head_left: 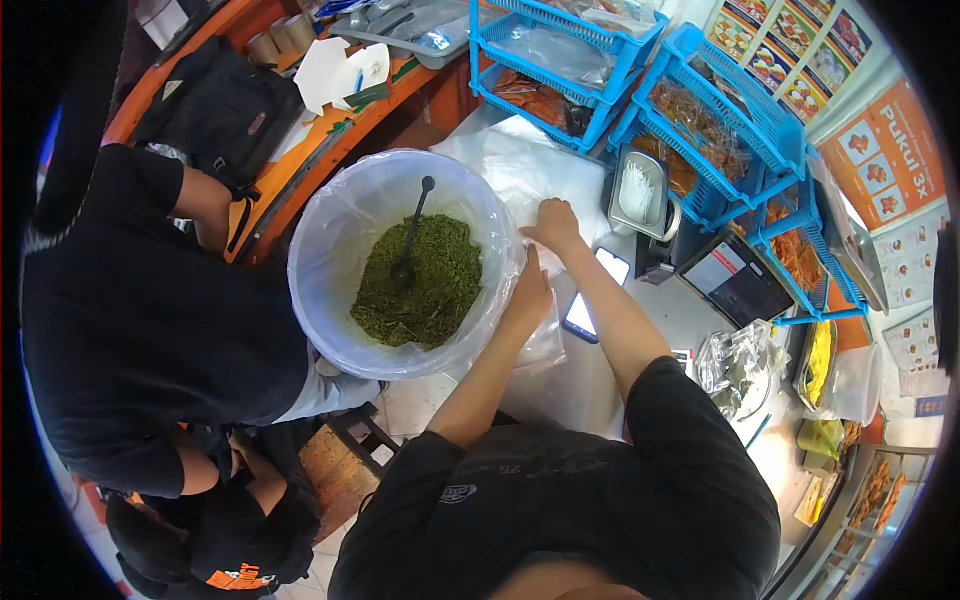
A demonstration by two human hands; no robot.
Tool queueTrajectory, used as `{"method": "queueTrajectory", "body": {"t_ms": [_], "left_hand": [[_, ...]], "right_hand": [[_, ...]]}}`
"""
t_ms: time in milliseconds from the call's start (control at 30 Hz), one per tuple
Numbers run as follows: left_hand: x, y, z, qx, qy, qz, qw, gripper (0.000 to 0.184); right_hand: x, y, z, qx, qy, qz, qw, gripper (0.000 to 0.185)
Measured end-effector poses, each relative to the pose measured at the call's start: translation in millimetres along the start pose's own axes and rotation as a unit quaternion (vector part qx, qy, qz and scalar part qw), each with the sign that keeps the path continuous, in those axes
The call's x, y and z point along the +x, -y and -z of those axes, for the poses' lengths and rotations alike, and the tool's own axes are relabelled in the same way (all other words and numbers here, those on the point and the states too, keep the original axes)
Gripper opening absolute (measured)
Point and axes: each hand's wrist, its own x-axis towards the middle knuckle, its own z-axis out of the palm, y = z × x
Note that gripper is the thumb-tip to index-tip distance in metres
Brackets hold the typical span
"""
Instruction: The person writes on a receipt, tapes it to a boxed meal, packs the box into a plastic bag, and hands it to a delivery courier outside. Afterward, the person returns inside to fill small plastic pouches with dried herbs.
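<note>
A large white tub (325,210) lined with clear plastic holds chopped green food (440,275), with a black spoon (412,230) standing in it. Just right of the tub, my left hand (530,290) has its fingers closed at the edge of clear plastic beside the rim. Above it, my right hand (555,225) reaches onto a stack of clear plastic bags (565,170) on the metal counter; its fingers are bent and their tips meet the plastic near my left hand. What lies between the fingertips is too small to make out. A lit phone (597,295) lies beside my right forearm.
Blue baskets (560,65) of packed food stand at the back. A metal container (640,190) and a tablet (735,275) are on the right, with crumpled plastic (740,365) nearer. Two people in black (150,320) are at the left, beside an orange counter (290,185).
</note>
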Motion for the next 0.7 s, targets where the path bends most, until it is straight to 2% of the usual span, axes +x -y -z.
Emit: {"method": "queueTrajectory", "body": {"t_ms": [100, 233, 333, 400, 433, 533, 600, 633, 700], "left_hand": [[-3, 6, -8, 0.147, -0.043, -0.038, 0.987, 0.054], [0, 1, -2, 0.082, 0.006, 0.001, 0.997, 0.059], [8, -6, 3, 0.057, 0.033, 0.027, 0.997, 0.06], [20, -7, 1, 0.05, 0.032, 0.035, 0.998, 0.06], [21, -7, -1, 0.094, 0.007, 0.0, 0.996, 0.059], [21, -10, 5, 0.19, -0.021, -0.069, 0.979, 0.056], [17, -12, 12, 0.206, 0.025, -0.06, 0.976, 0.053], [16, -10, 11, 0.168, 0.028, -0.036, 0.985, 0.052], [11, -5, 8, 0.09, 0.032, 0.011, 0.995, 0.05]], "right_hand": [[6, -9, -8, 0.01, -0.011, 0.029, 0.999, 0.045], [18, -29, -21, 0.064, -0.041, 0.036, 0.996, 0.041], [28, -37, -3, 0.136, 0.088, -0.008, 0.987, 0.033], [25, -34, 0, 0.323, 0.151, -0.055, 0.933, 0.035], [22, -33, -1, 0.412, 0.18, -0.078, 0.89, 0.036], [13, -32, -11, 0.264, 0.108, 0.055, 0.957, 0.027], [6, -33, -19, 0.353, 0.014, 0.055, 0.934, 0.025], [5, -32, -22, 0.395, -0.034, 0.057, 0.916, 0.026], [3, -33, -24, 0.357, -0.053, 0.092, 0.928, 0.029]]}}
